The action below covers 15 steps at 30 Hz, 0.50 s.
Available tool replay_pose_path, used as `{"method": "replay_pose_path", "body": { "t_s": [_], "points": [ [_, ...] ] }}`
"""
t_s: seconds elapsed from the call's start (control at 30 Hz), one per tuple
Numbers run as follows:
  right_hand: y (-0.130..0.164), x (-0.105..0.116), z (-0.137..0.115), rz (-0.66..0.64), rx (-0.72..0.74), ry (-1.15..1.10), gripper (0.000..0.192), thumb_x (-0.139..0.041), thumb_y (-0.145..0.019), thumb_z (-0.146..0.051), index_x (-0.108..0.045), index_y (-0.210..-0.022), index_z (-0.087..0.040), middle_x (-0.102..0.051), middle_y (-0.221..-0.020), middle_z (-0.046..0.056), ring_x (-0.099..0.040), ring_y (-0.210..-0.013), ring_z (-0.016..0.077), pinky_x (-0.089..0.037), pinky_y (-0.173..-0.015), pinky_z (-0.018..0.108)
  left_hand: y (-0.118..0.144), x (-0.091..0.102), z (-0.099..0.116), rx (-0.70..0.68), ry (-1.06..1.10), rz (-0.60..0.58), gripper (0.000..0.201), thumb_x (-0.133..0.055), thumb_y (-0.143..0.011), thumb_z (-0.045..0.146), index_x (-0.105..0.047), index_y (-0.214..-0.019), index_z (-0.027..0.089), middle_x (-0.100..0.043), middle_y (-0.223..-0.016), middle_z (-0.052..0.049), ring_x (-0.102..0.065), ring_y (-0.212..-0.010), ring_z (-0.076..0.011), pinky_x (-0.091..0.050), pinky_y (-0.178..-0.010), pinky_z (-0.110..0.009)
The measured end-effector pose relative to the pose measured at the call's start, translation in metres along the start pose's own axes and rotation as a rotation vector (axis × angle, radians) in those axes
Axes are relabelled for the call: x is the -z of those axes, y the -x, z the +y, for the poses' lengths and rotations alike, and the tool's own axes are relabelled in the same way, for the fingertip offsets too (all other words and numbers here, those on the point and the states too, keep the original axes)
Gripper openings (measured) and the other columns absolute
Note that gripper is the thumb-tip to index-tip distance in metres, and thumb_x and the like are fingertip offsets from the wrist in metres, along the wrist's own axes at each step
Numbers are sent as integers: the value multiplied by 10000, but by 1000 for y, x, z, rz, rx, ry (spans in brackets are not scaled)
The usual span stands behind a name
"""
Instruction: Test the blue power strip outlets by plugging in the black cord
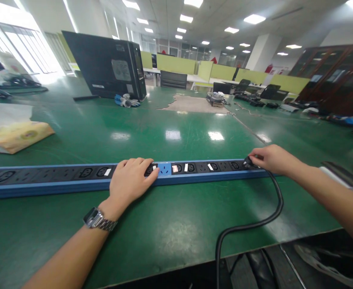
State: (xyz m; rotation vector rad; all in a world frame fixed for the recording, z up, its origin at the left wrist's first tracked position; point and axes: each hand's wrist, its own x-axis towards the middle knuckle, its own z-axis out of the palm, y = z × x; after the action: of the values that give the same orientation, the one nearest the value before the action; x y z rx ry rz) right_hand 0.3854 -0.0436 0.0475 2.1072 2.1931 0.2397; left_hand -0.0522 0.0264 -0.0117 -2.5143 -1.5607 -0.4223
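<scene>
A long blue power strip (pixel 62 188) with black outlets lies across the green table, running out of view at the left. My left hand (pixel 131 180), with a metal-band watch (pixel 99 219) on its wrist, grips the strip near its middle, fingers over the top and thumb along the near side. Just right of that thumb is a blue outlet (pixel 164 169); several outlets carry small white labels. At the strip's right part my right hand (pixel 268 157) pinches a black plug (pixel 248 162) against an outlet; how deep it sits I cannot tell. Its thick black cable (pixel 280 200) curves down over the table's front edge.
A black computer case (pixel 104 66) stands at the back left, with gloves (pixel 126 100) beside it. Nearer is a yellow tissue pack (pixel 19 135). A bare patch (pixel 191 103) and a small device (pixel 217 98) are farther back. Dark items (pixel 339 174) lie at the right.
</scene>
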Motion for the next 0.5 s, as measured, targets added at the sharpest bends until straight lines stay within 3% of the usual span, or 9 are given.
{"method": "replay_pose_path", "body": {
  "t_s": [0.2, 0.33, 0.43, 0.5],
  "points": [
    [3, -10, -9, -36, -14, 80, 356, -408, -873, -391, -715, -929, -220, -690, -714, 52, -594, -626, 171, -356, -594, 261, -1, 1, 0, 0, 1, -4, 516, -327, -929, 505, -646, -1175, 182, -695, -1133, -111, -600, -1078, -303, -384, -942, -453],
    [8, -7, -24, -43, -60, -38, 323, -491, -858, -434, -672, -1004, -209, -667, -690, 46, -587, -613, 176, -372, -575, 261, -1, 1, -1, -1, -6, -4, 518, -329, -929, 510, -642, -1181, 183, -694, -1131, -108, -601, -1075, -301, -391, -933, -447],
    [13, 24, -17, 137, -145, -340, 316, -546, -839, -453, -658, -996, -204, -645, -674, 28, -581, -596, 157, -422, -578, 258, -1, 1, 0, -1, -9, -18, 514, -329, -929, 504, -647, -1177, 185, -695, -1130, -107, -603, -1072, -300, -393, -931, -447],
    [19, 50, -2, 315, -305, -583, 382, -555, -842, -487, -622, -1101, -215, -618, -652, 15, -577, -556, 152, -449, -541, 261, -1, 1, 0, -1, -14, -17, 513, -326, -929, 502, -649, -1175, 189, -696, -1128, -105, -604, -1070, -301, -393, -932, -449]
  ]
}}
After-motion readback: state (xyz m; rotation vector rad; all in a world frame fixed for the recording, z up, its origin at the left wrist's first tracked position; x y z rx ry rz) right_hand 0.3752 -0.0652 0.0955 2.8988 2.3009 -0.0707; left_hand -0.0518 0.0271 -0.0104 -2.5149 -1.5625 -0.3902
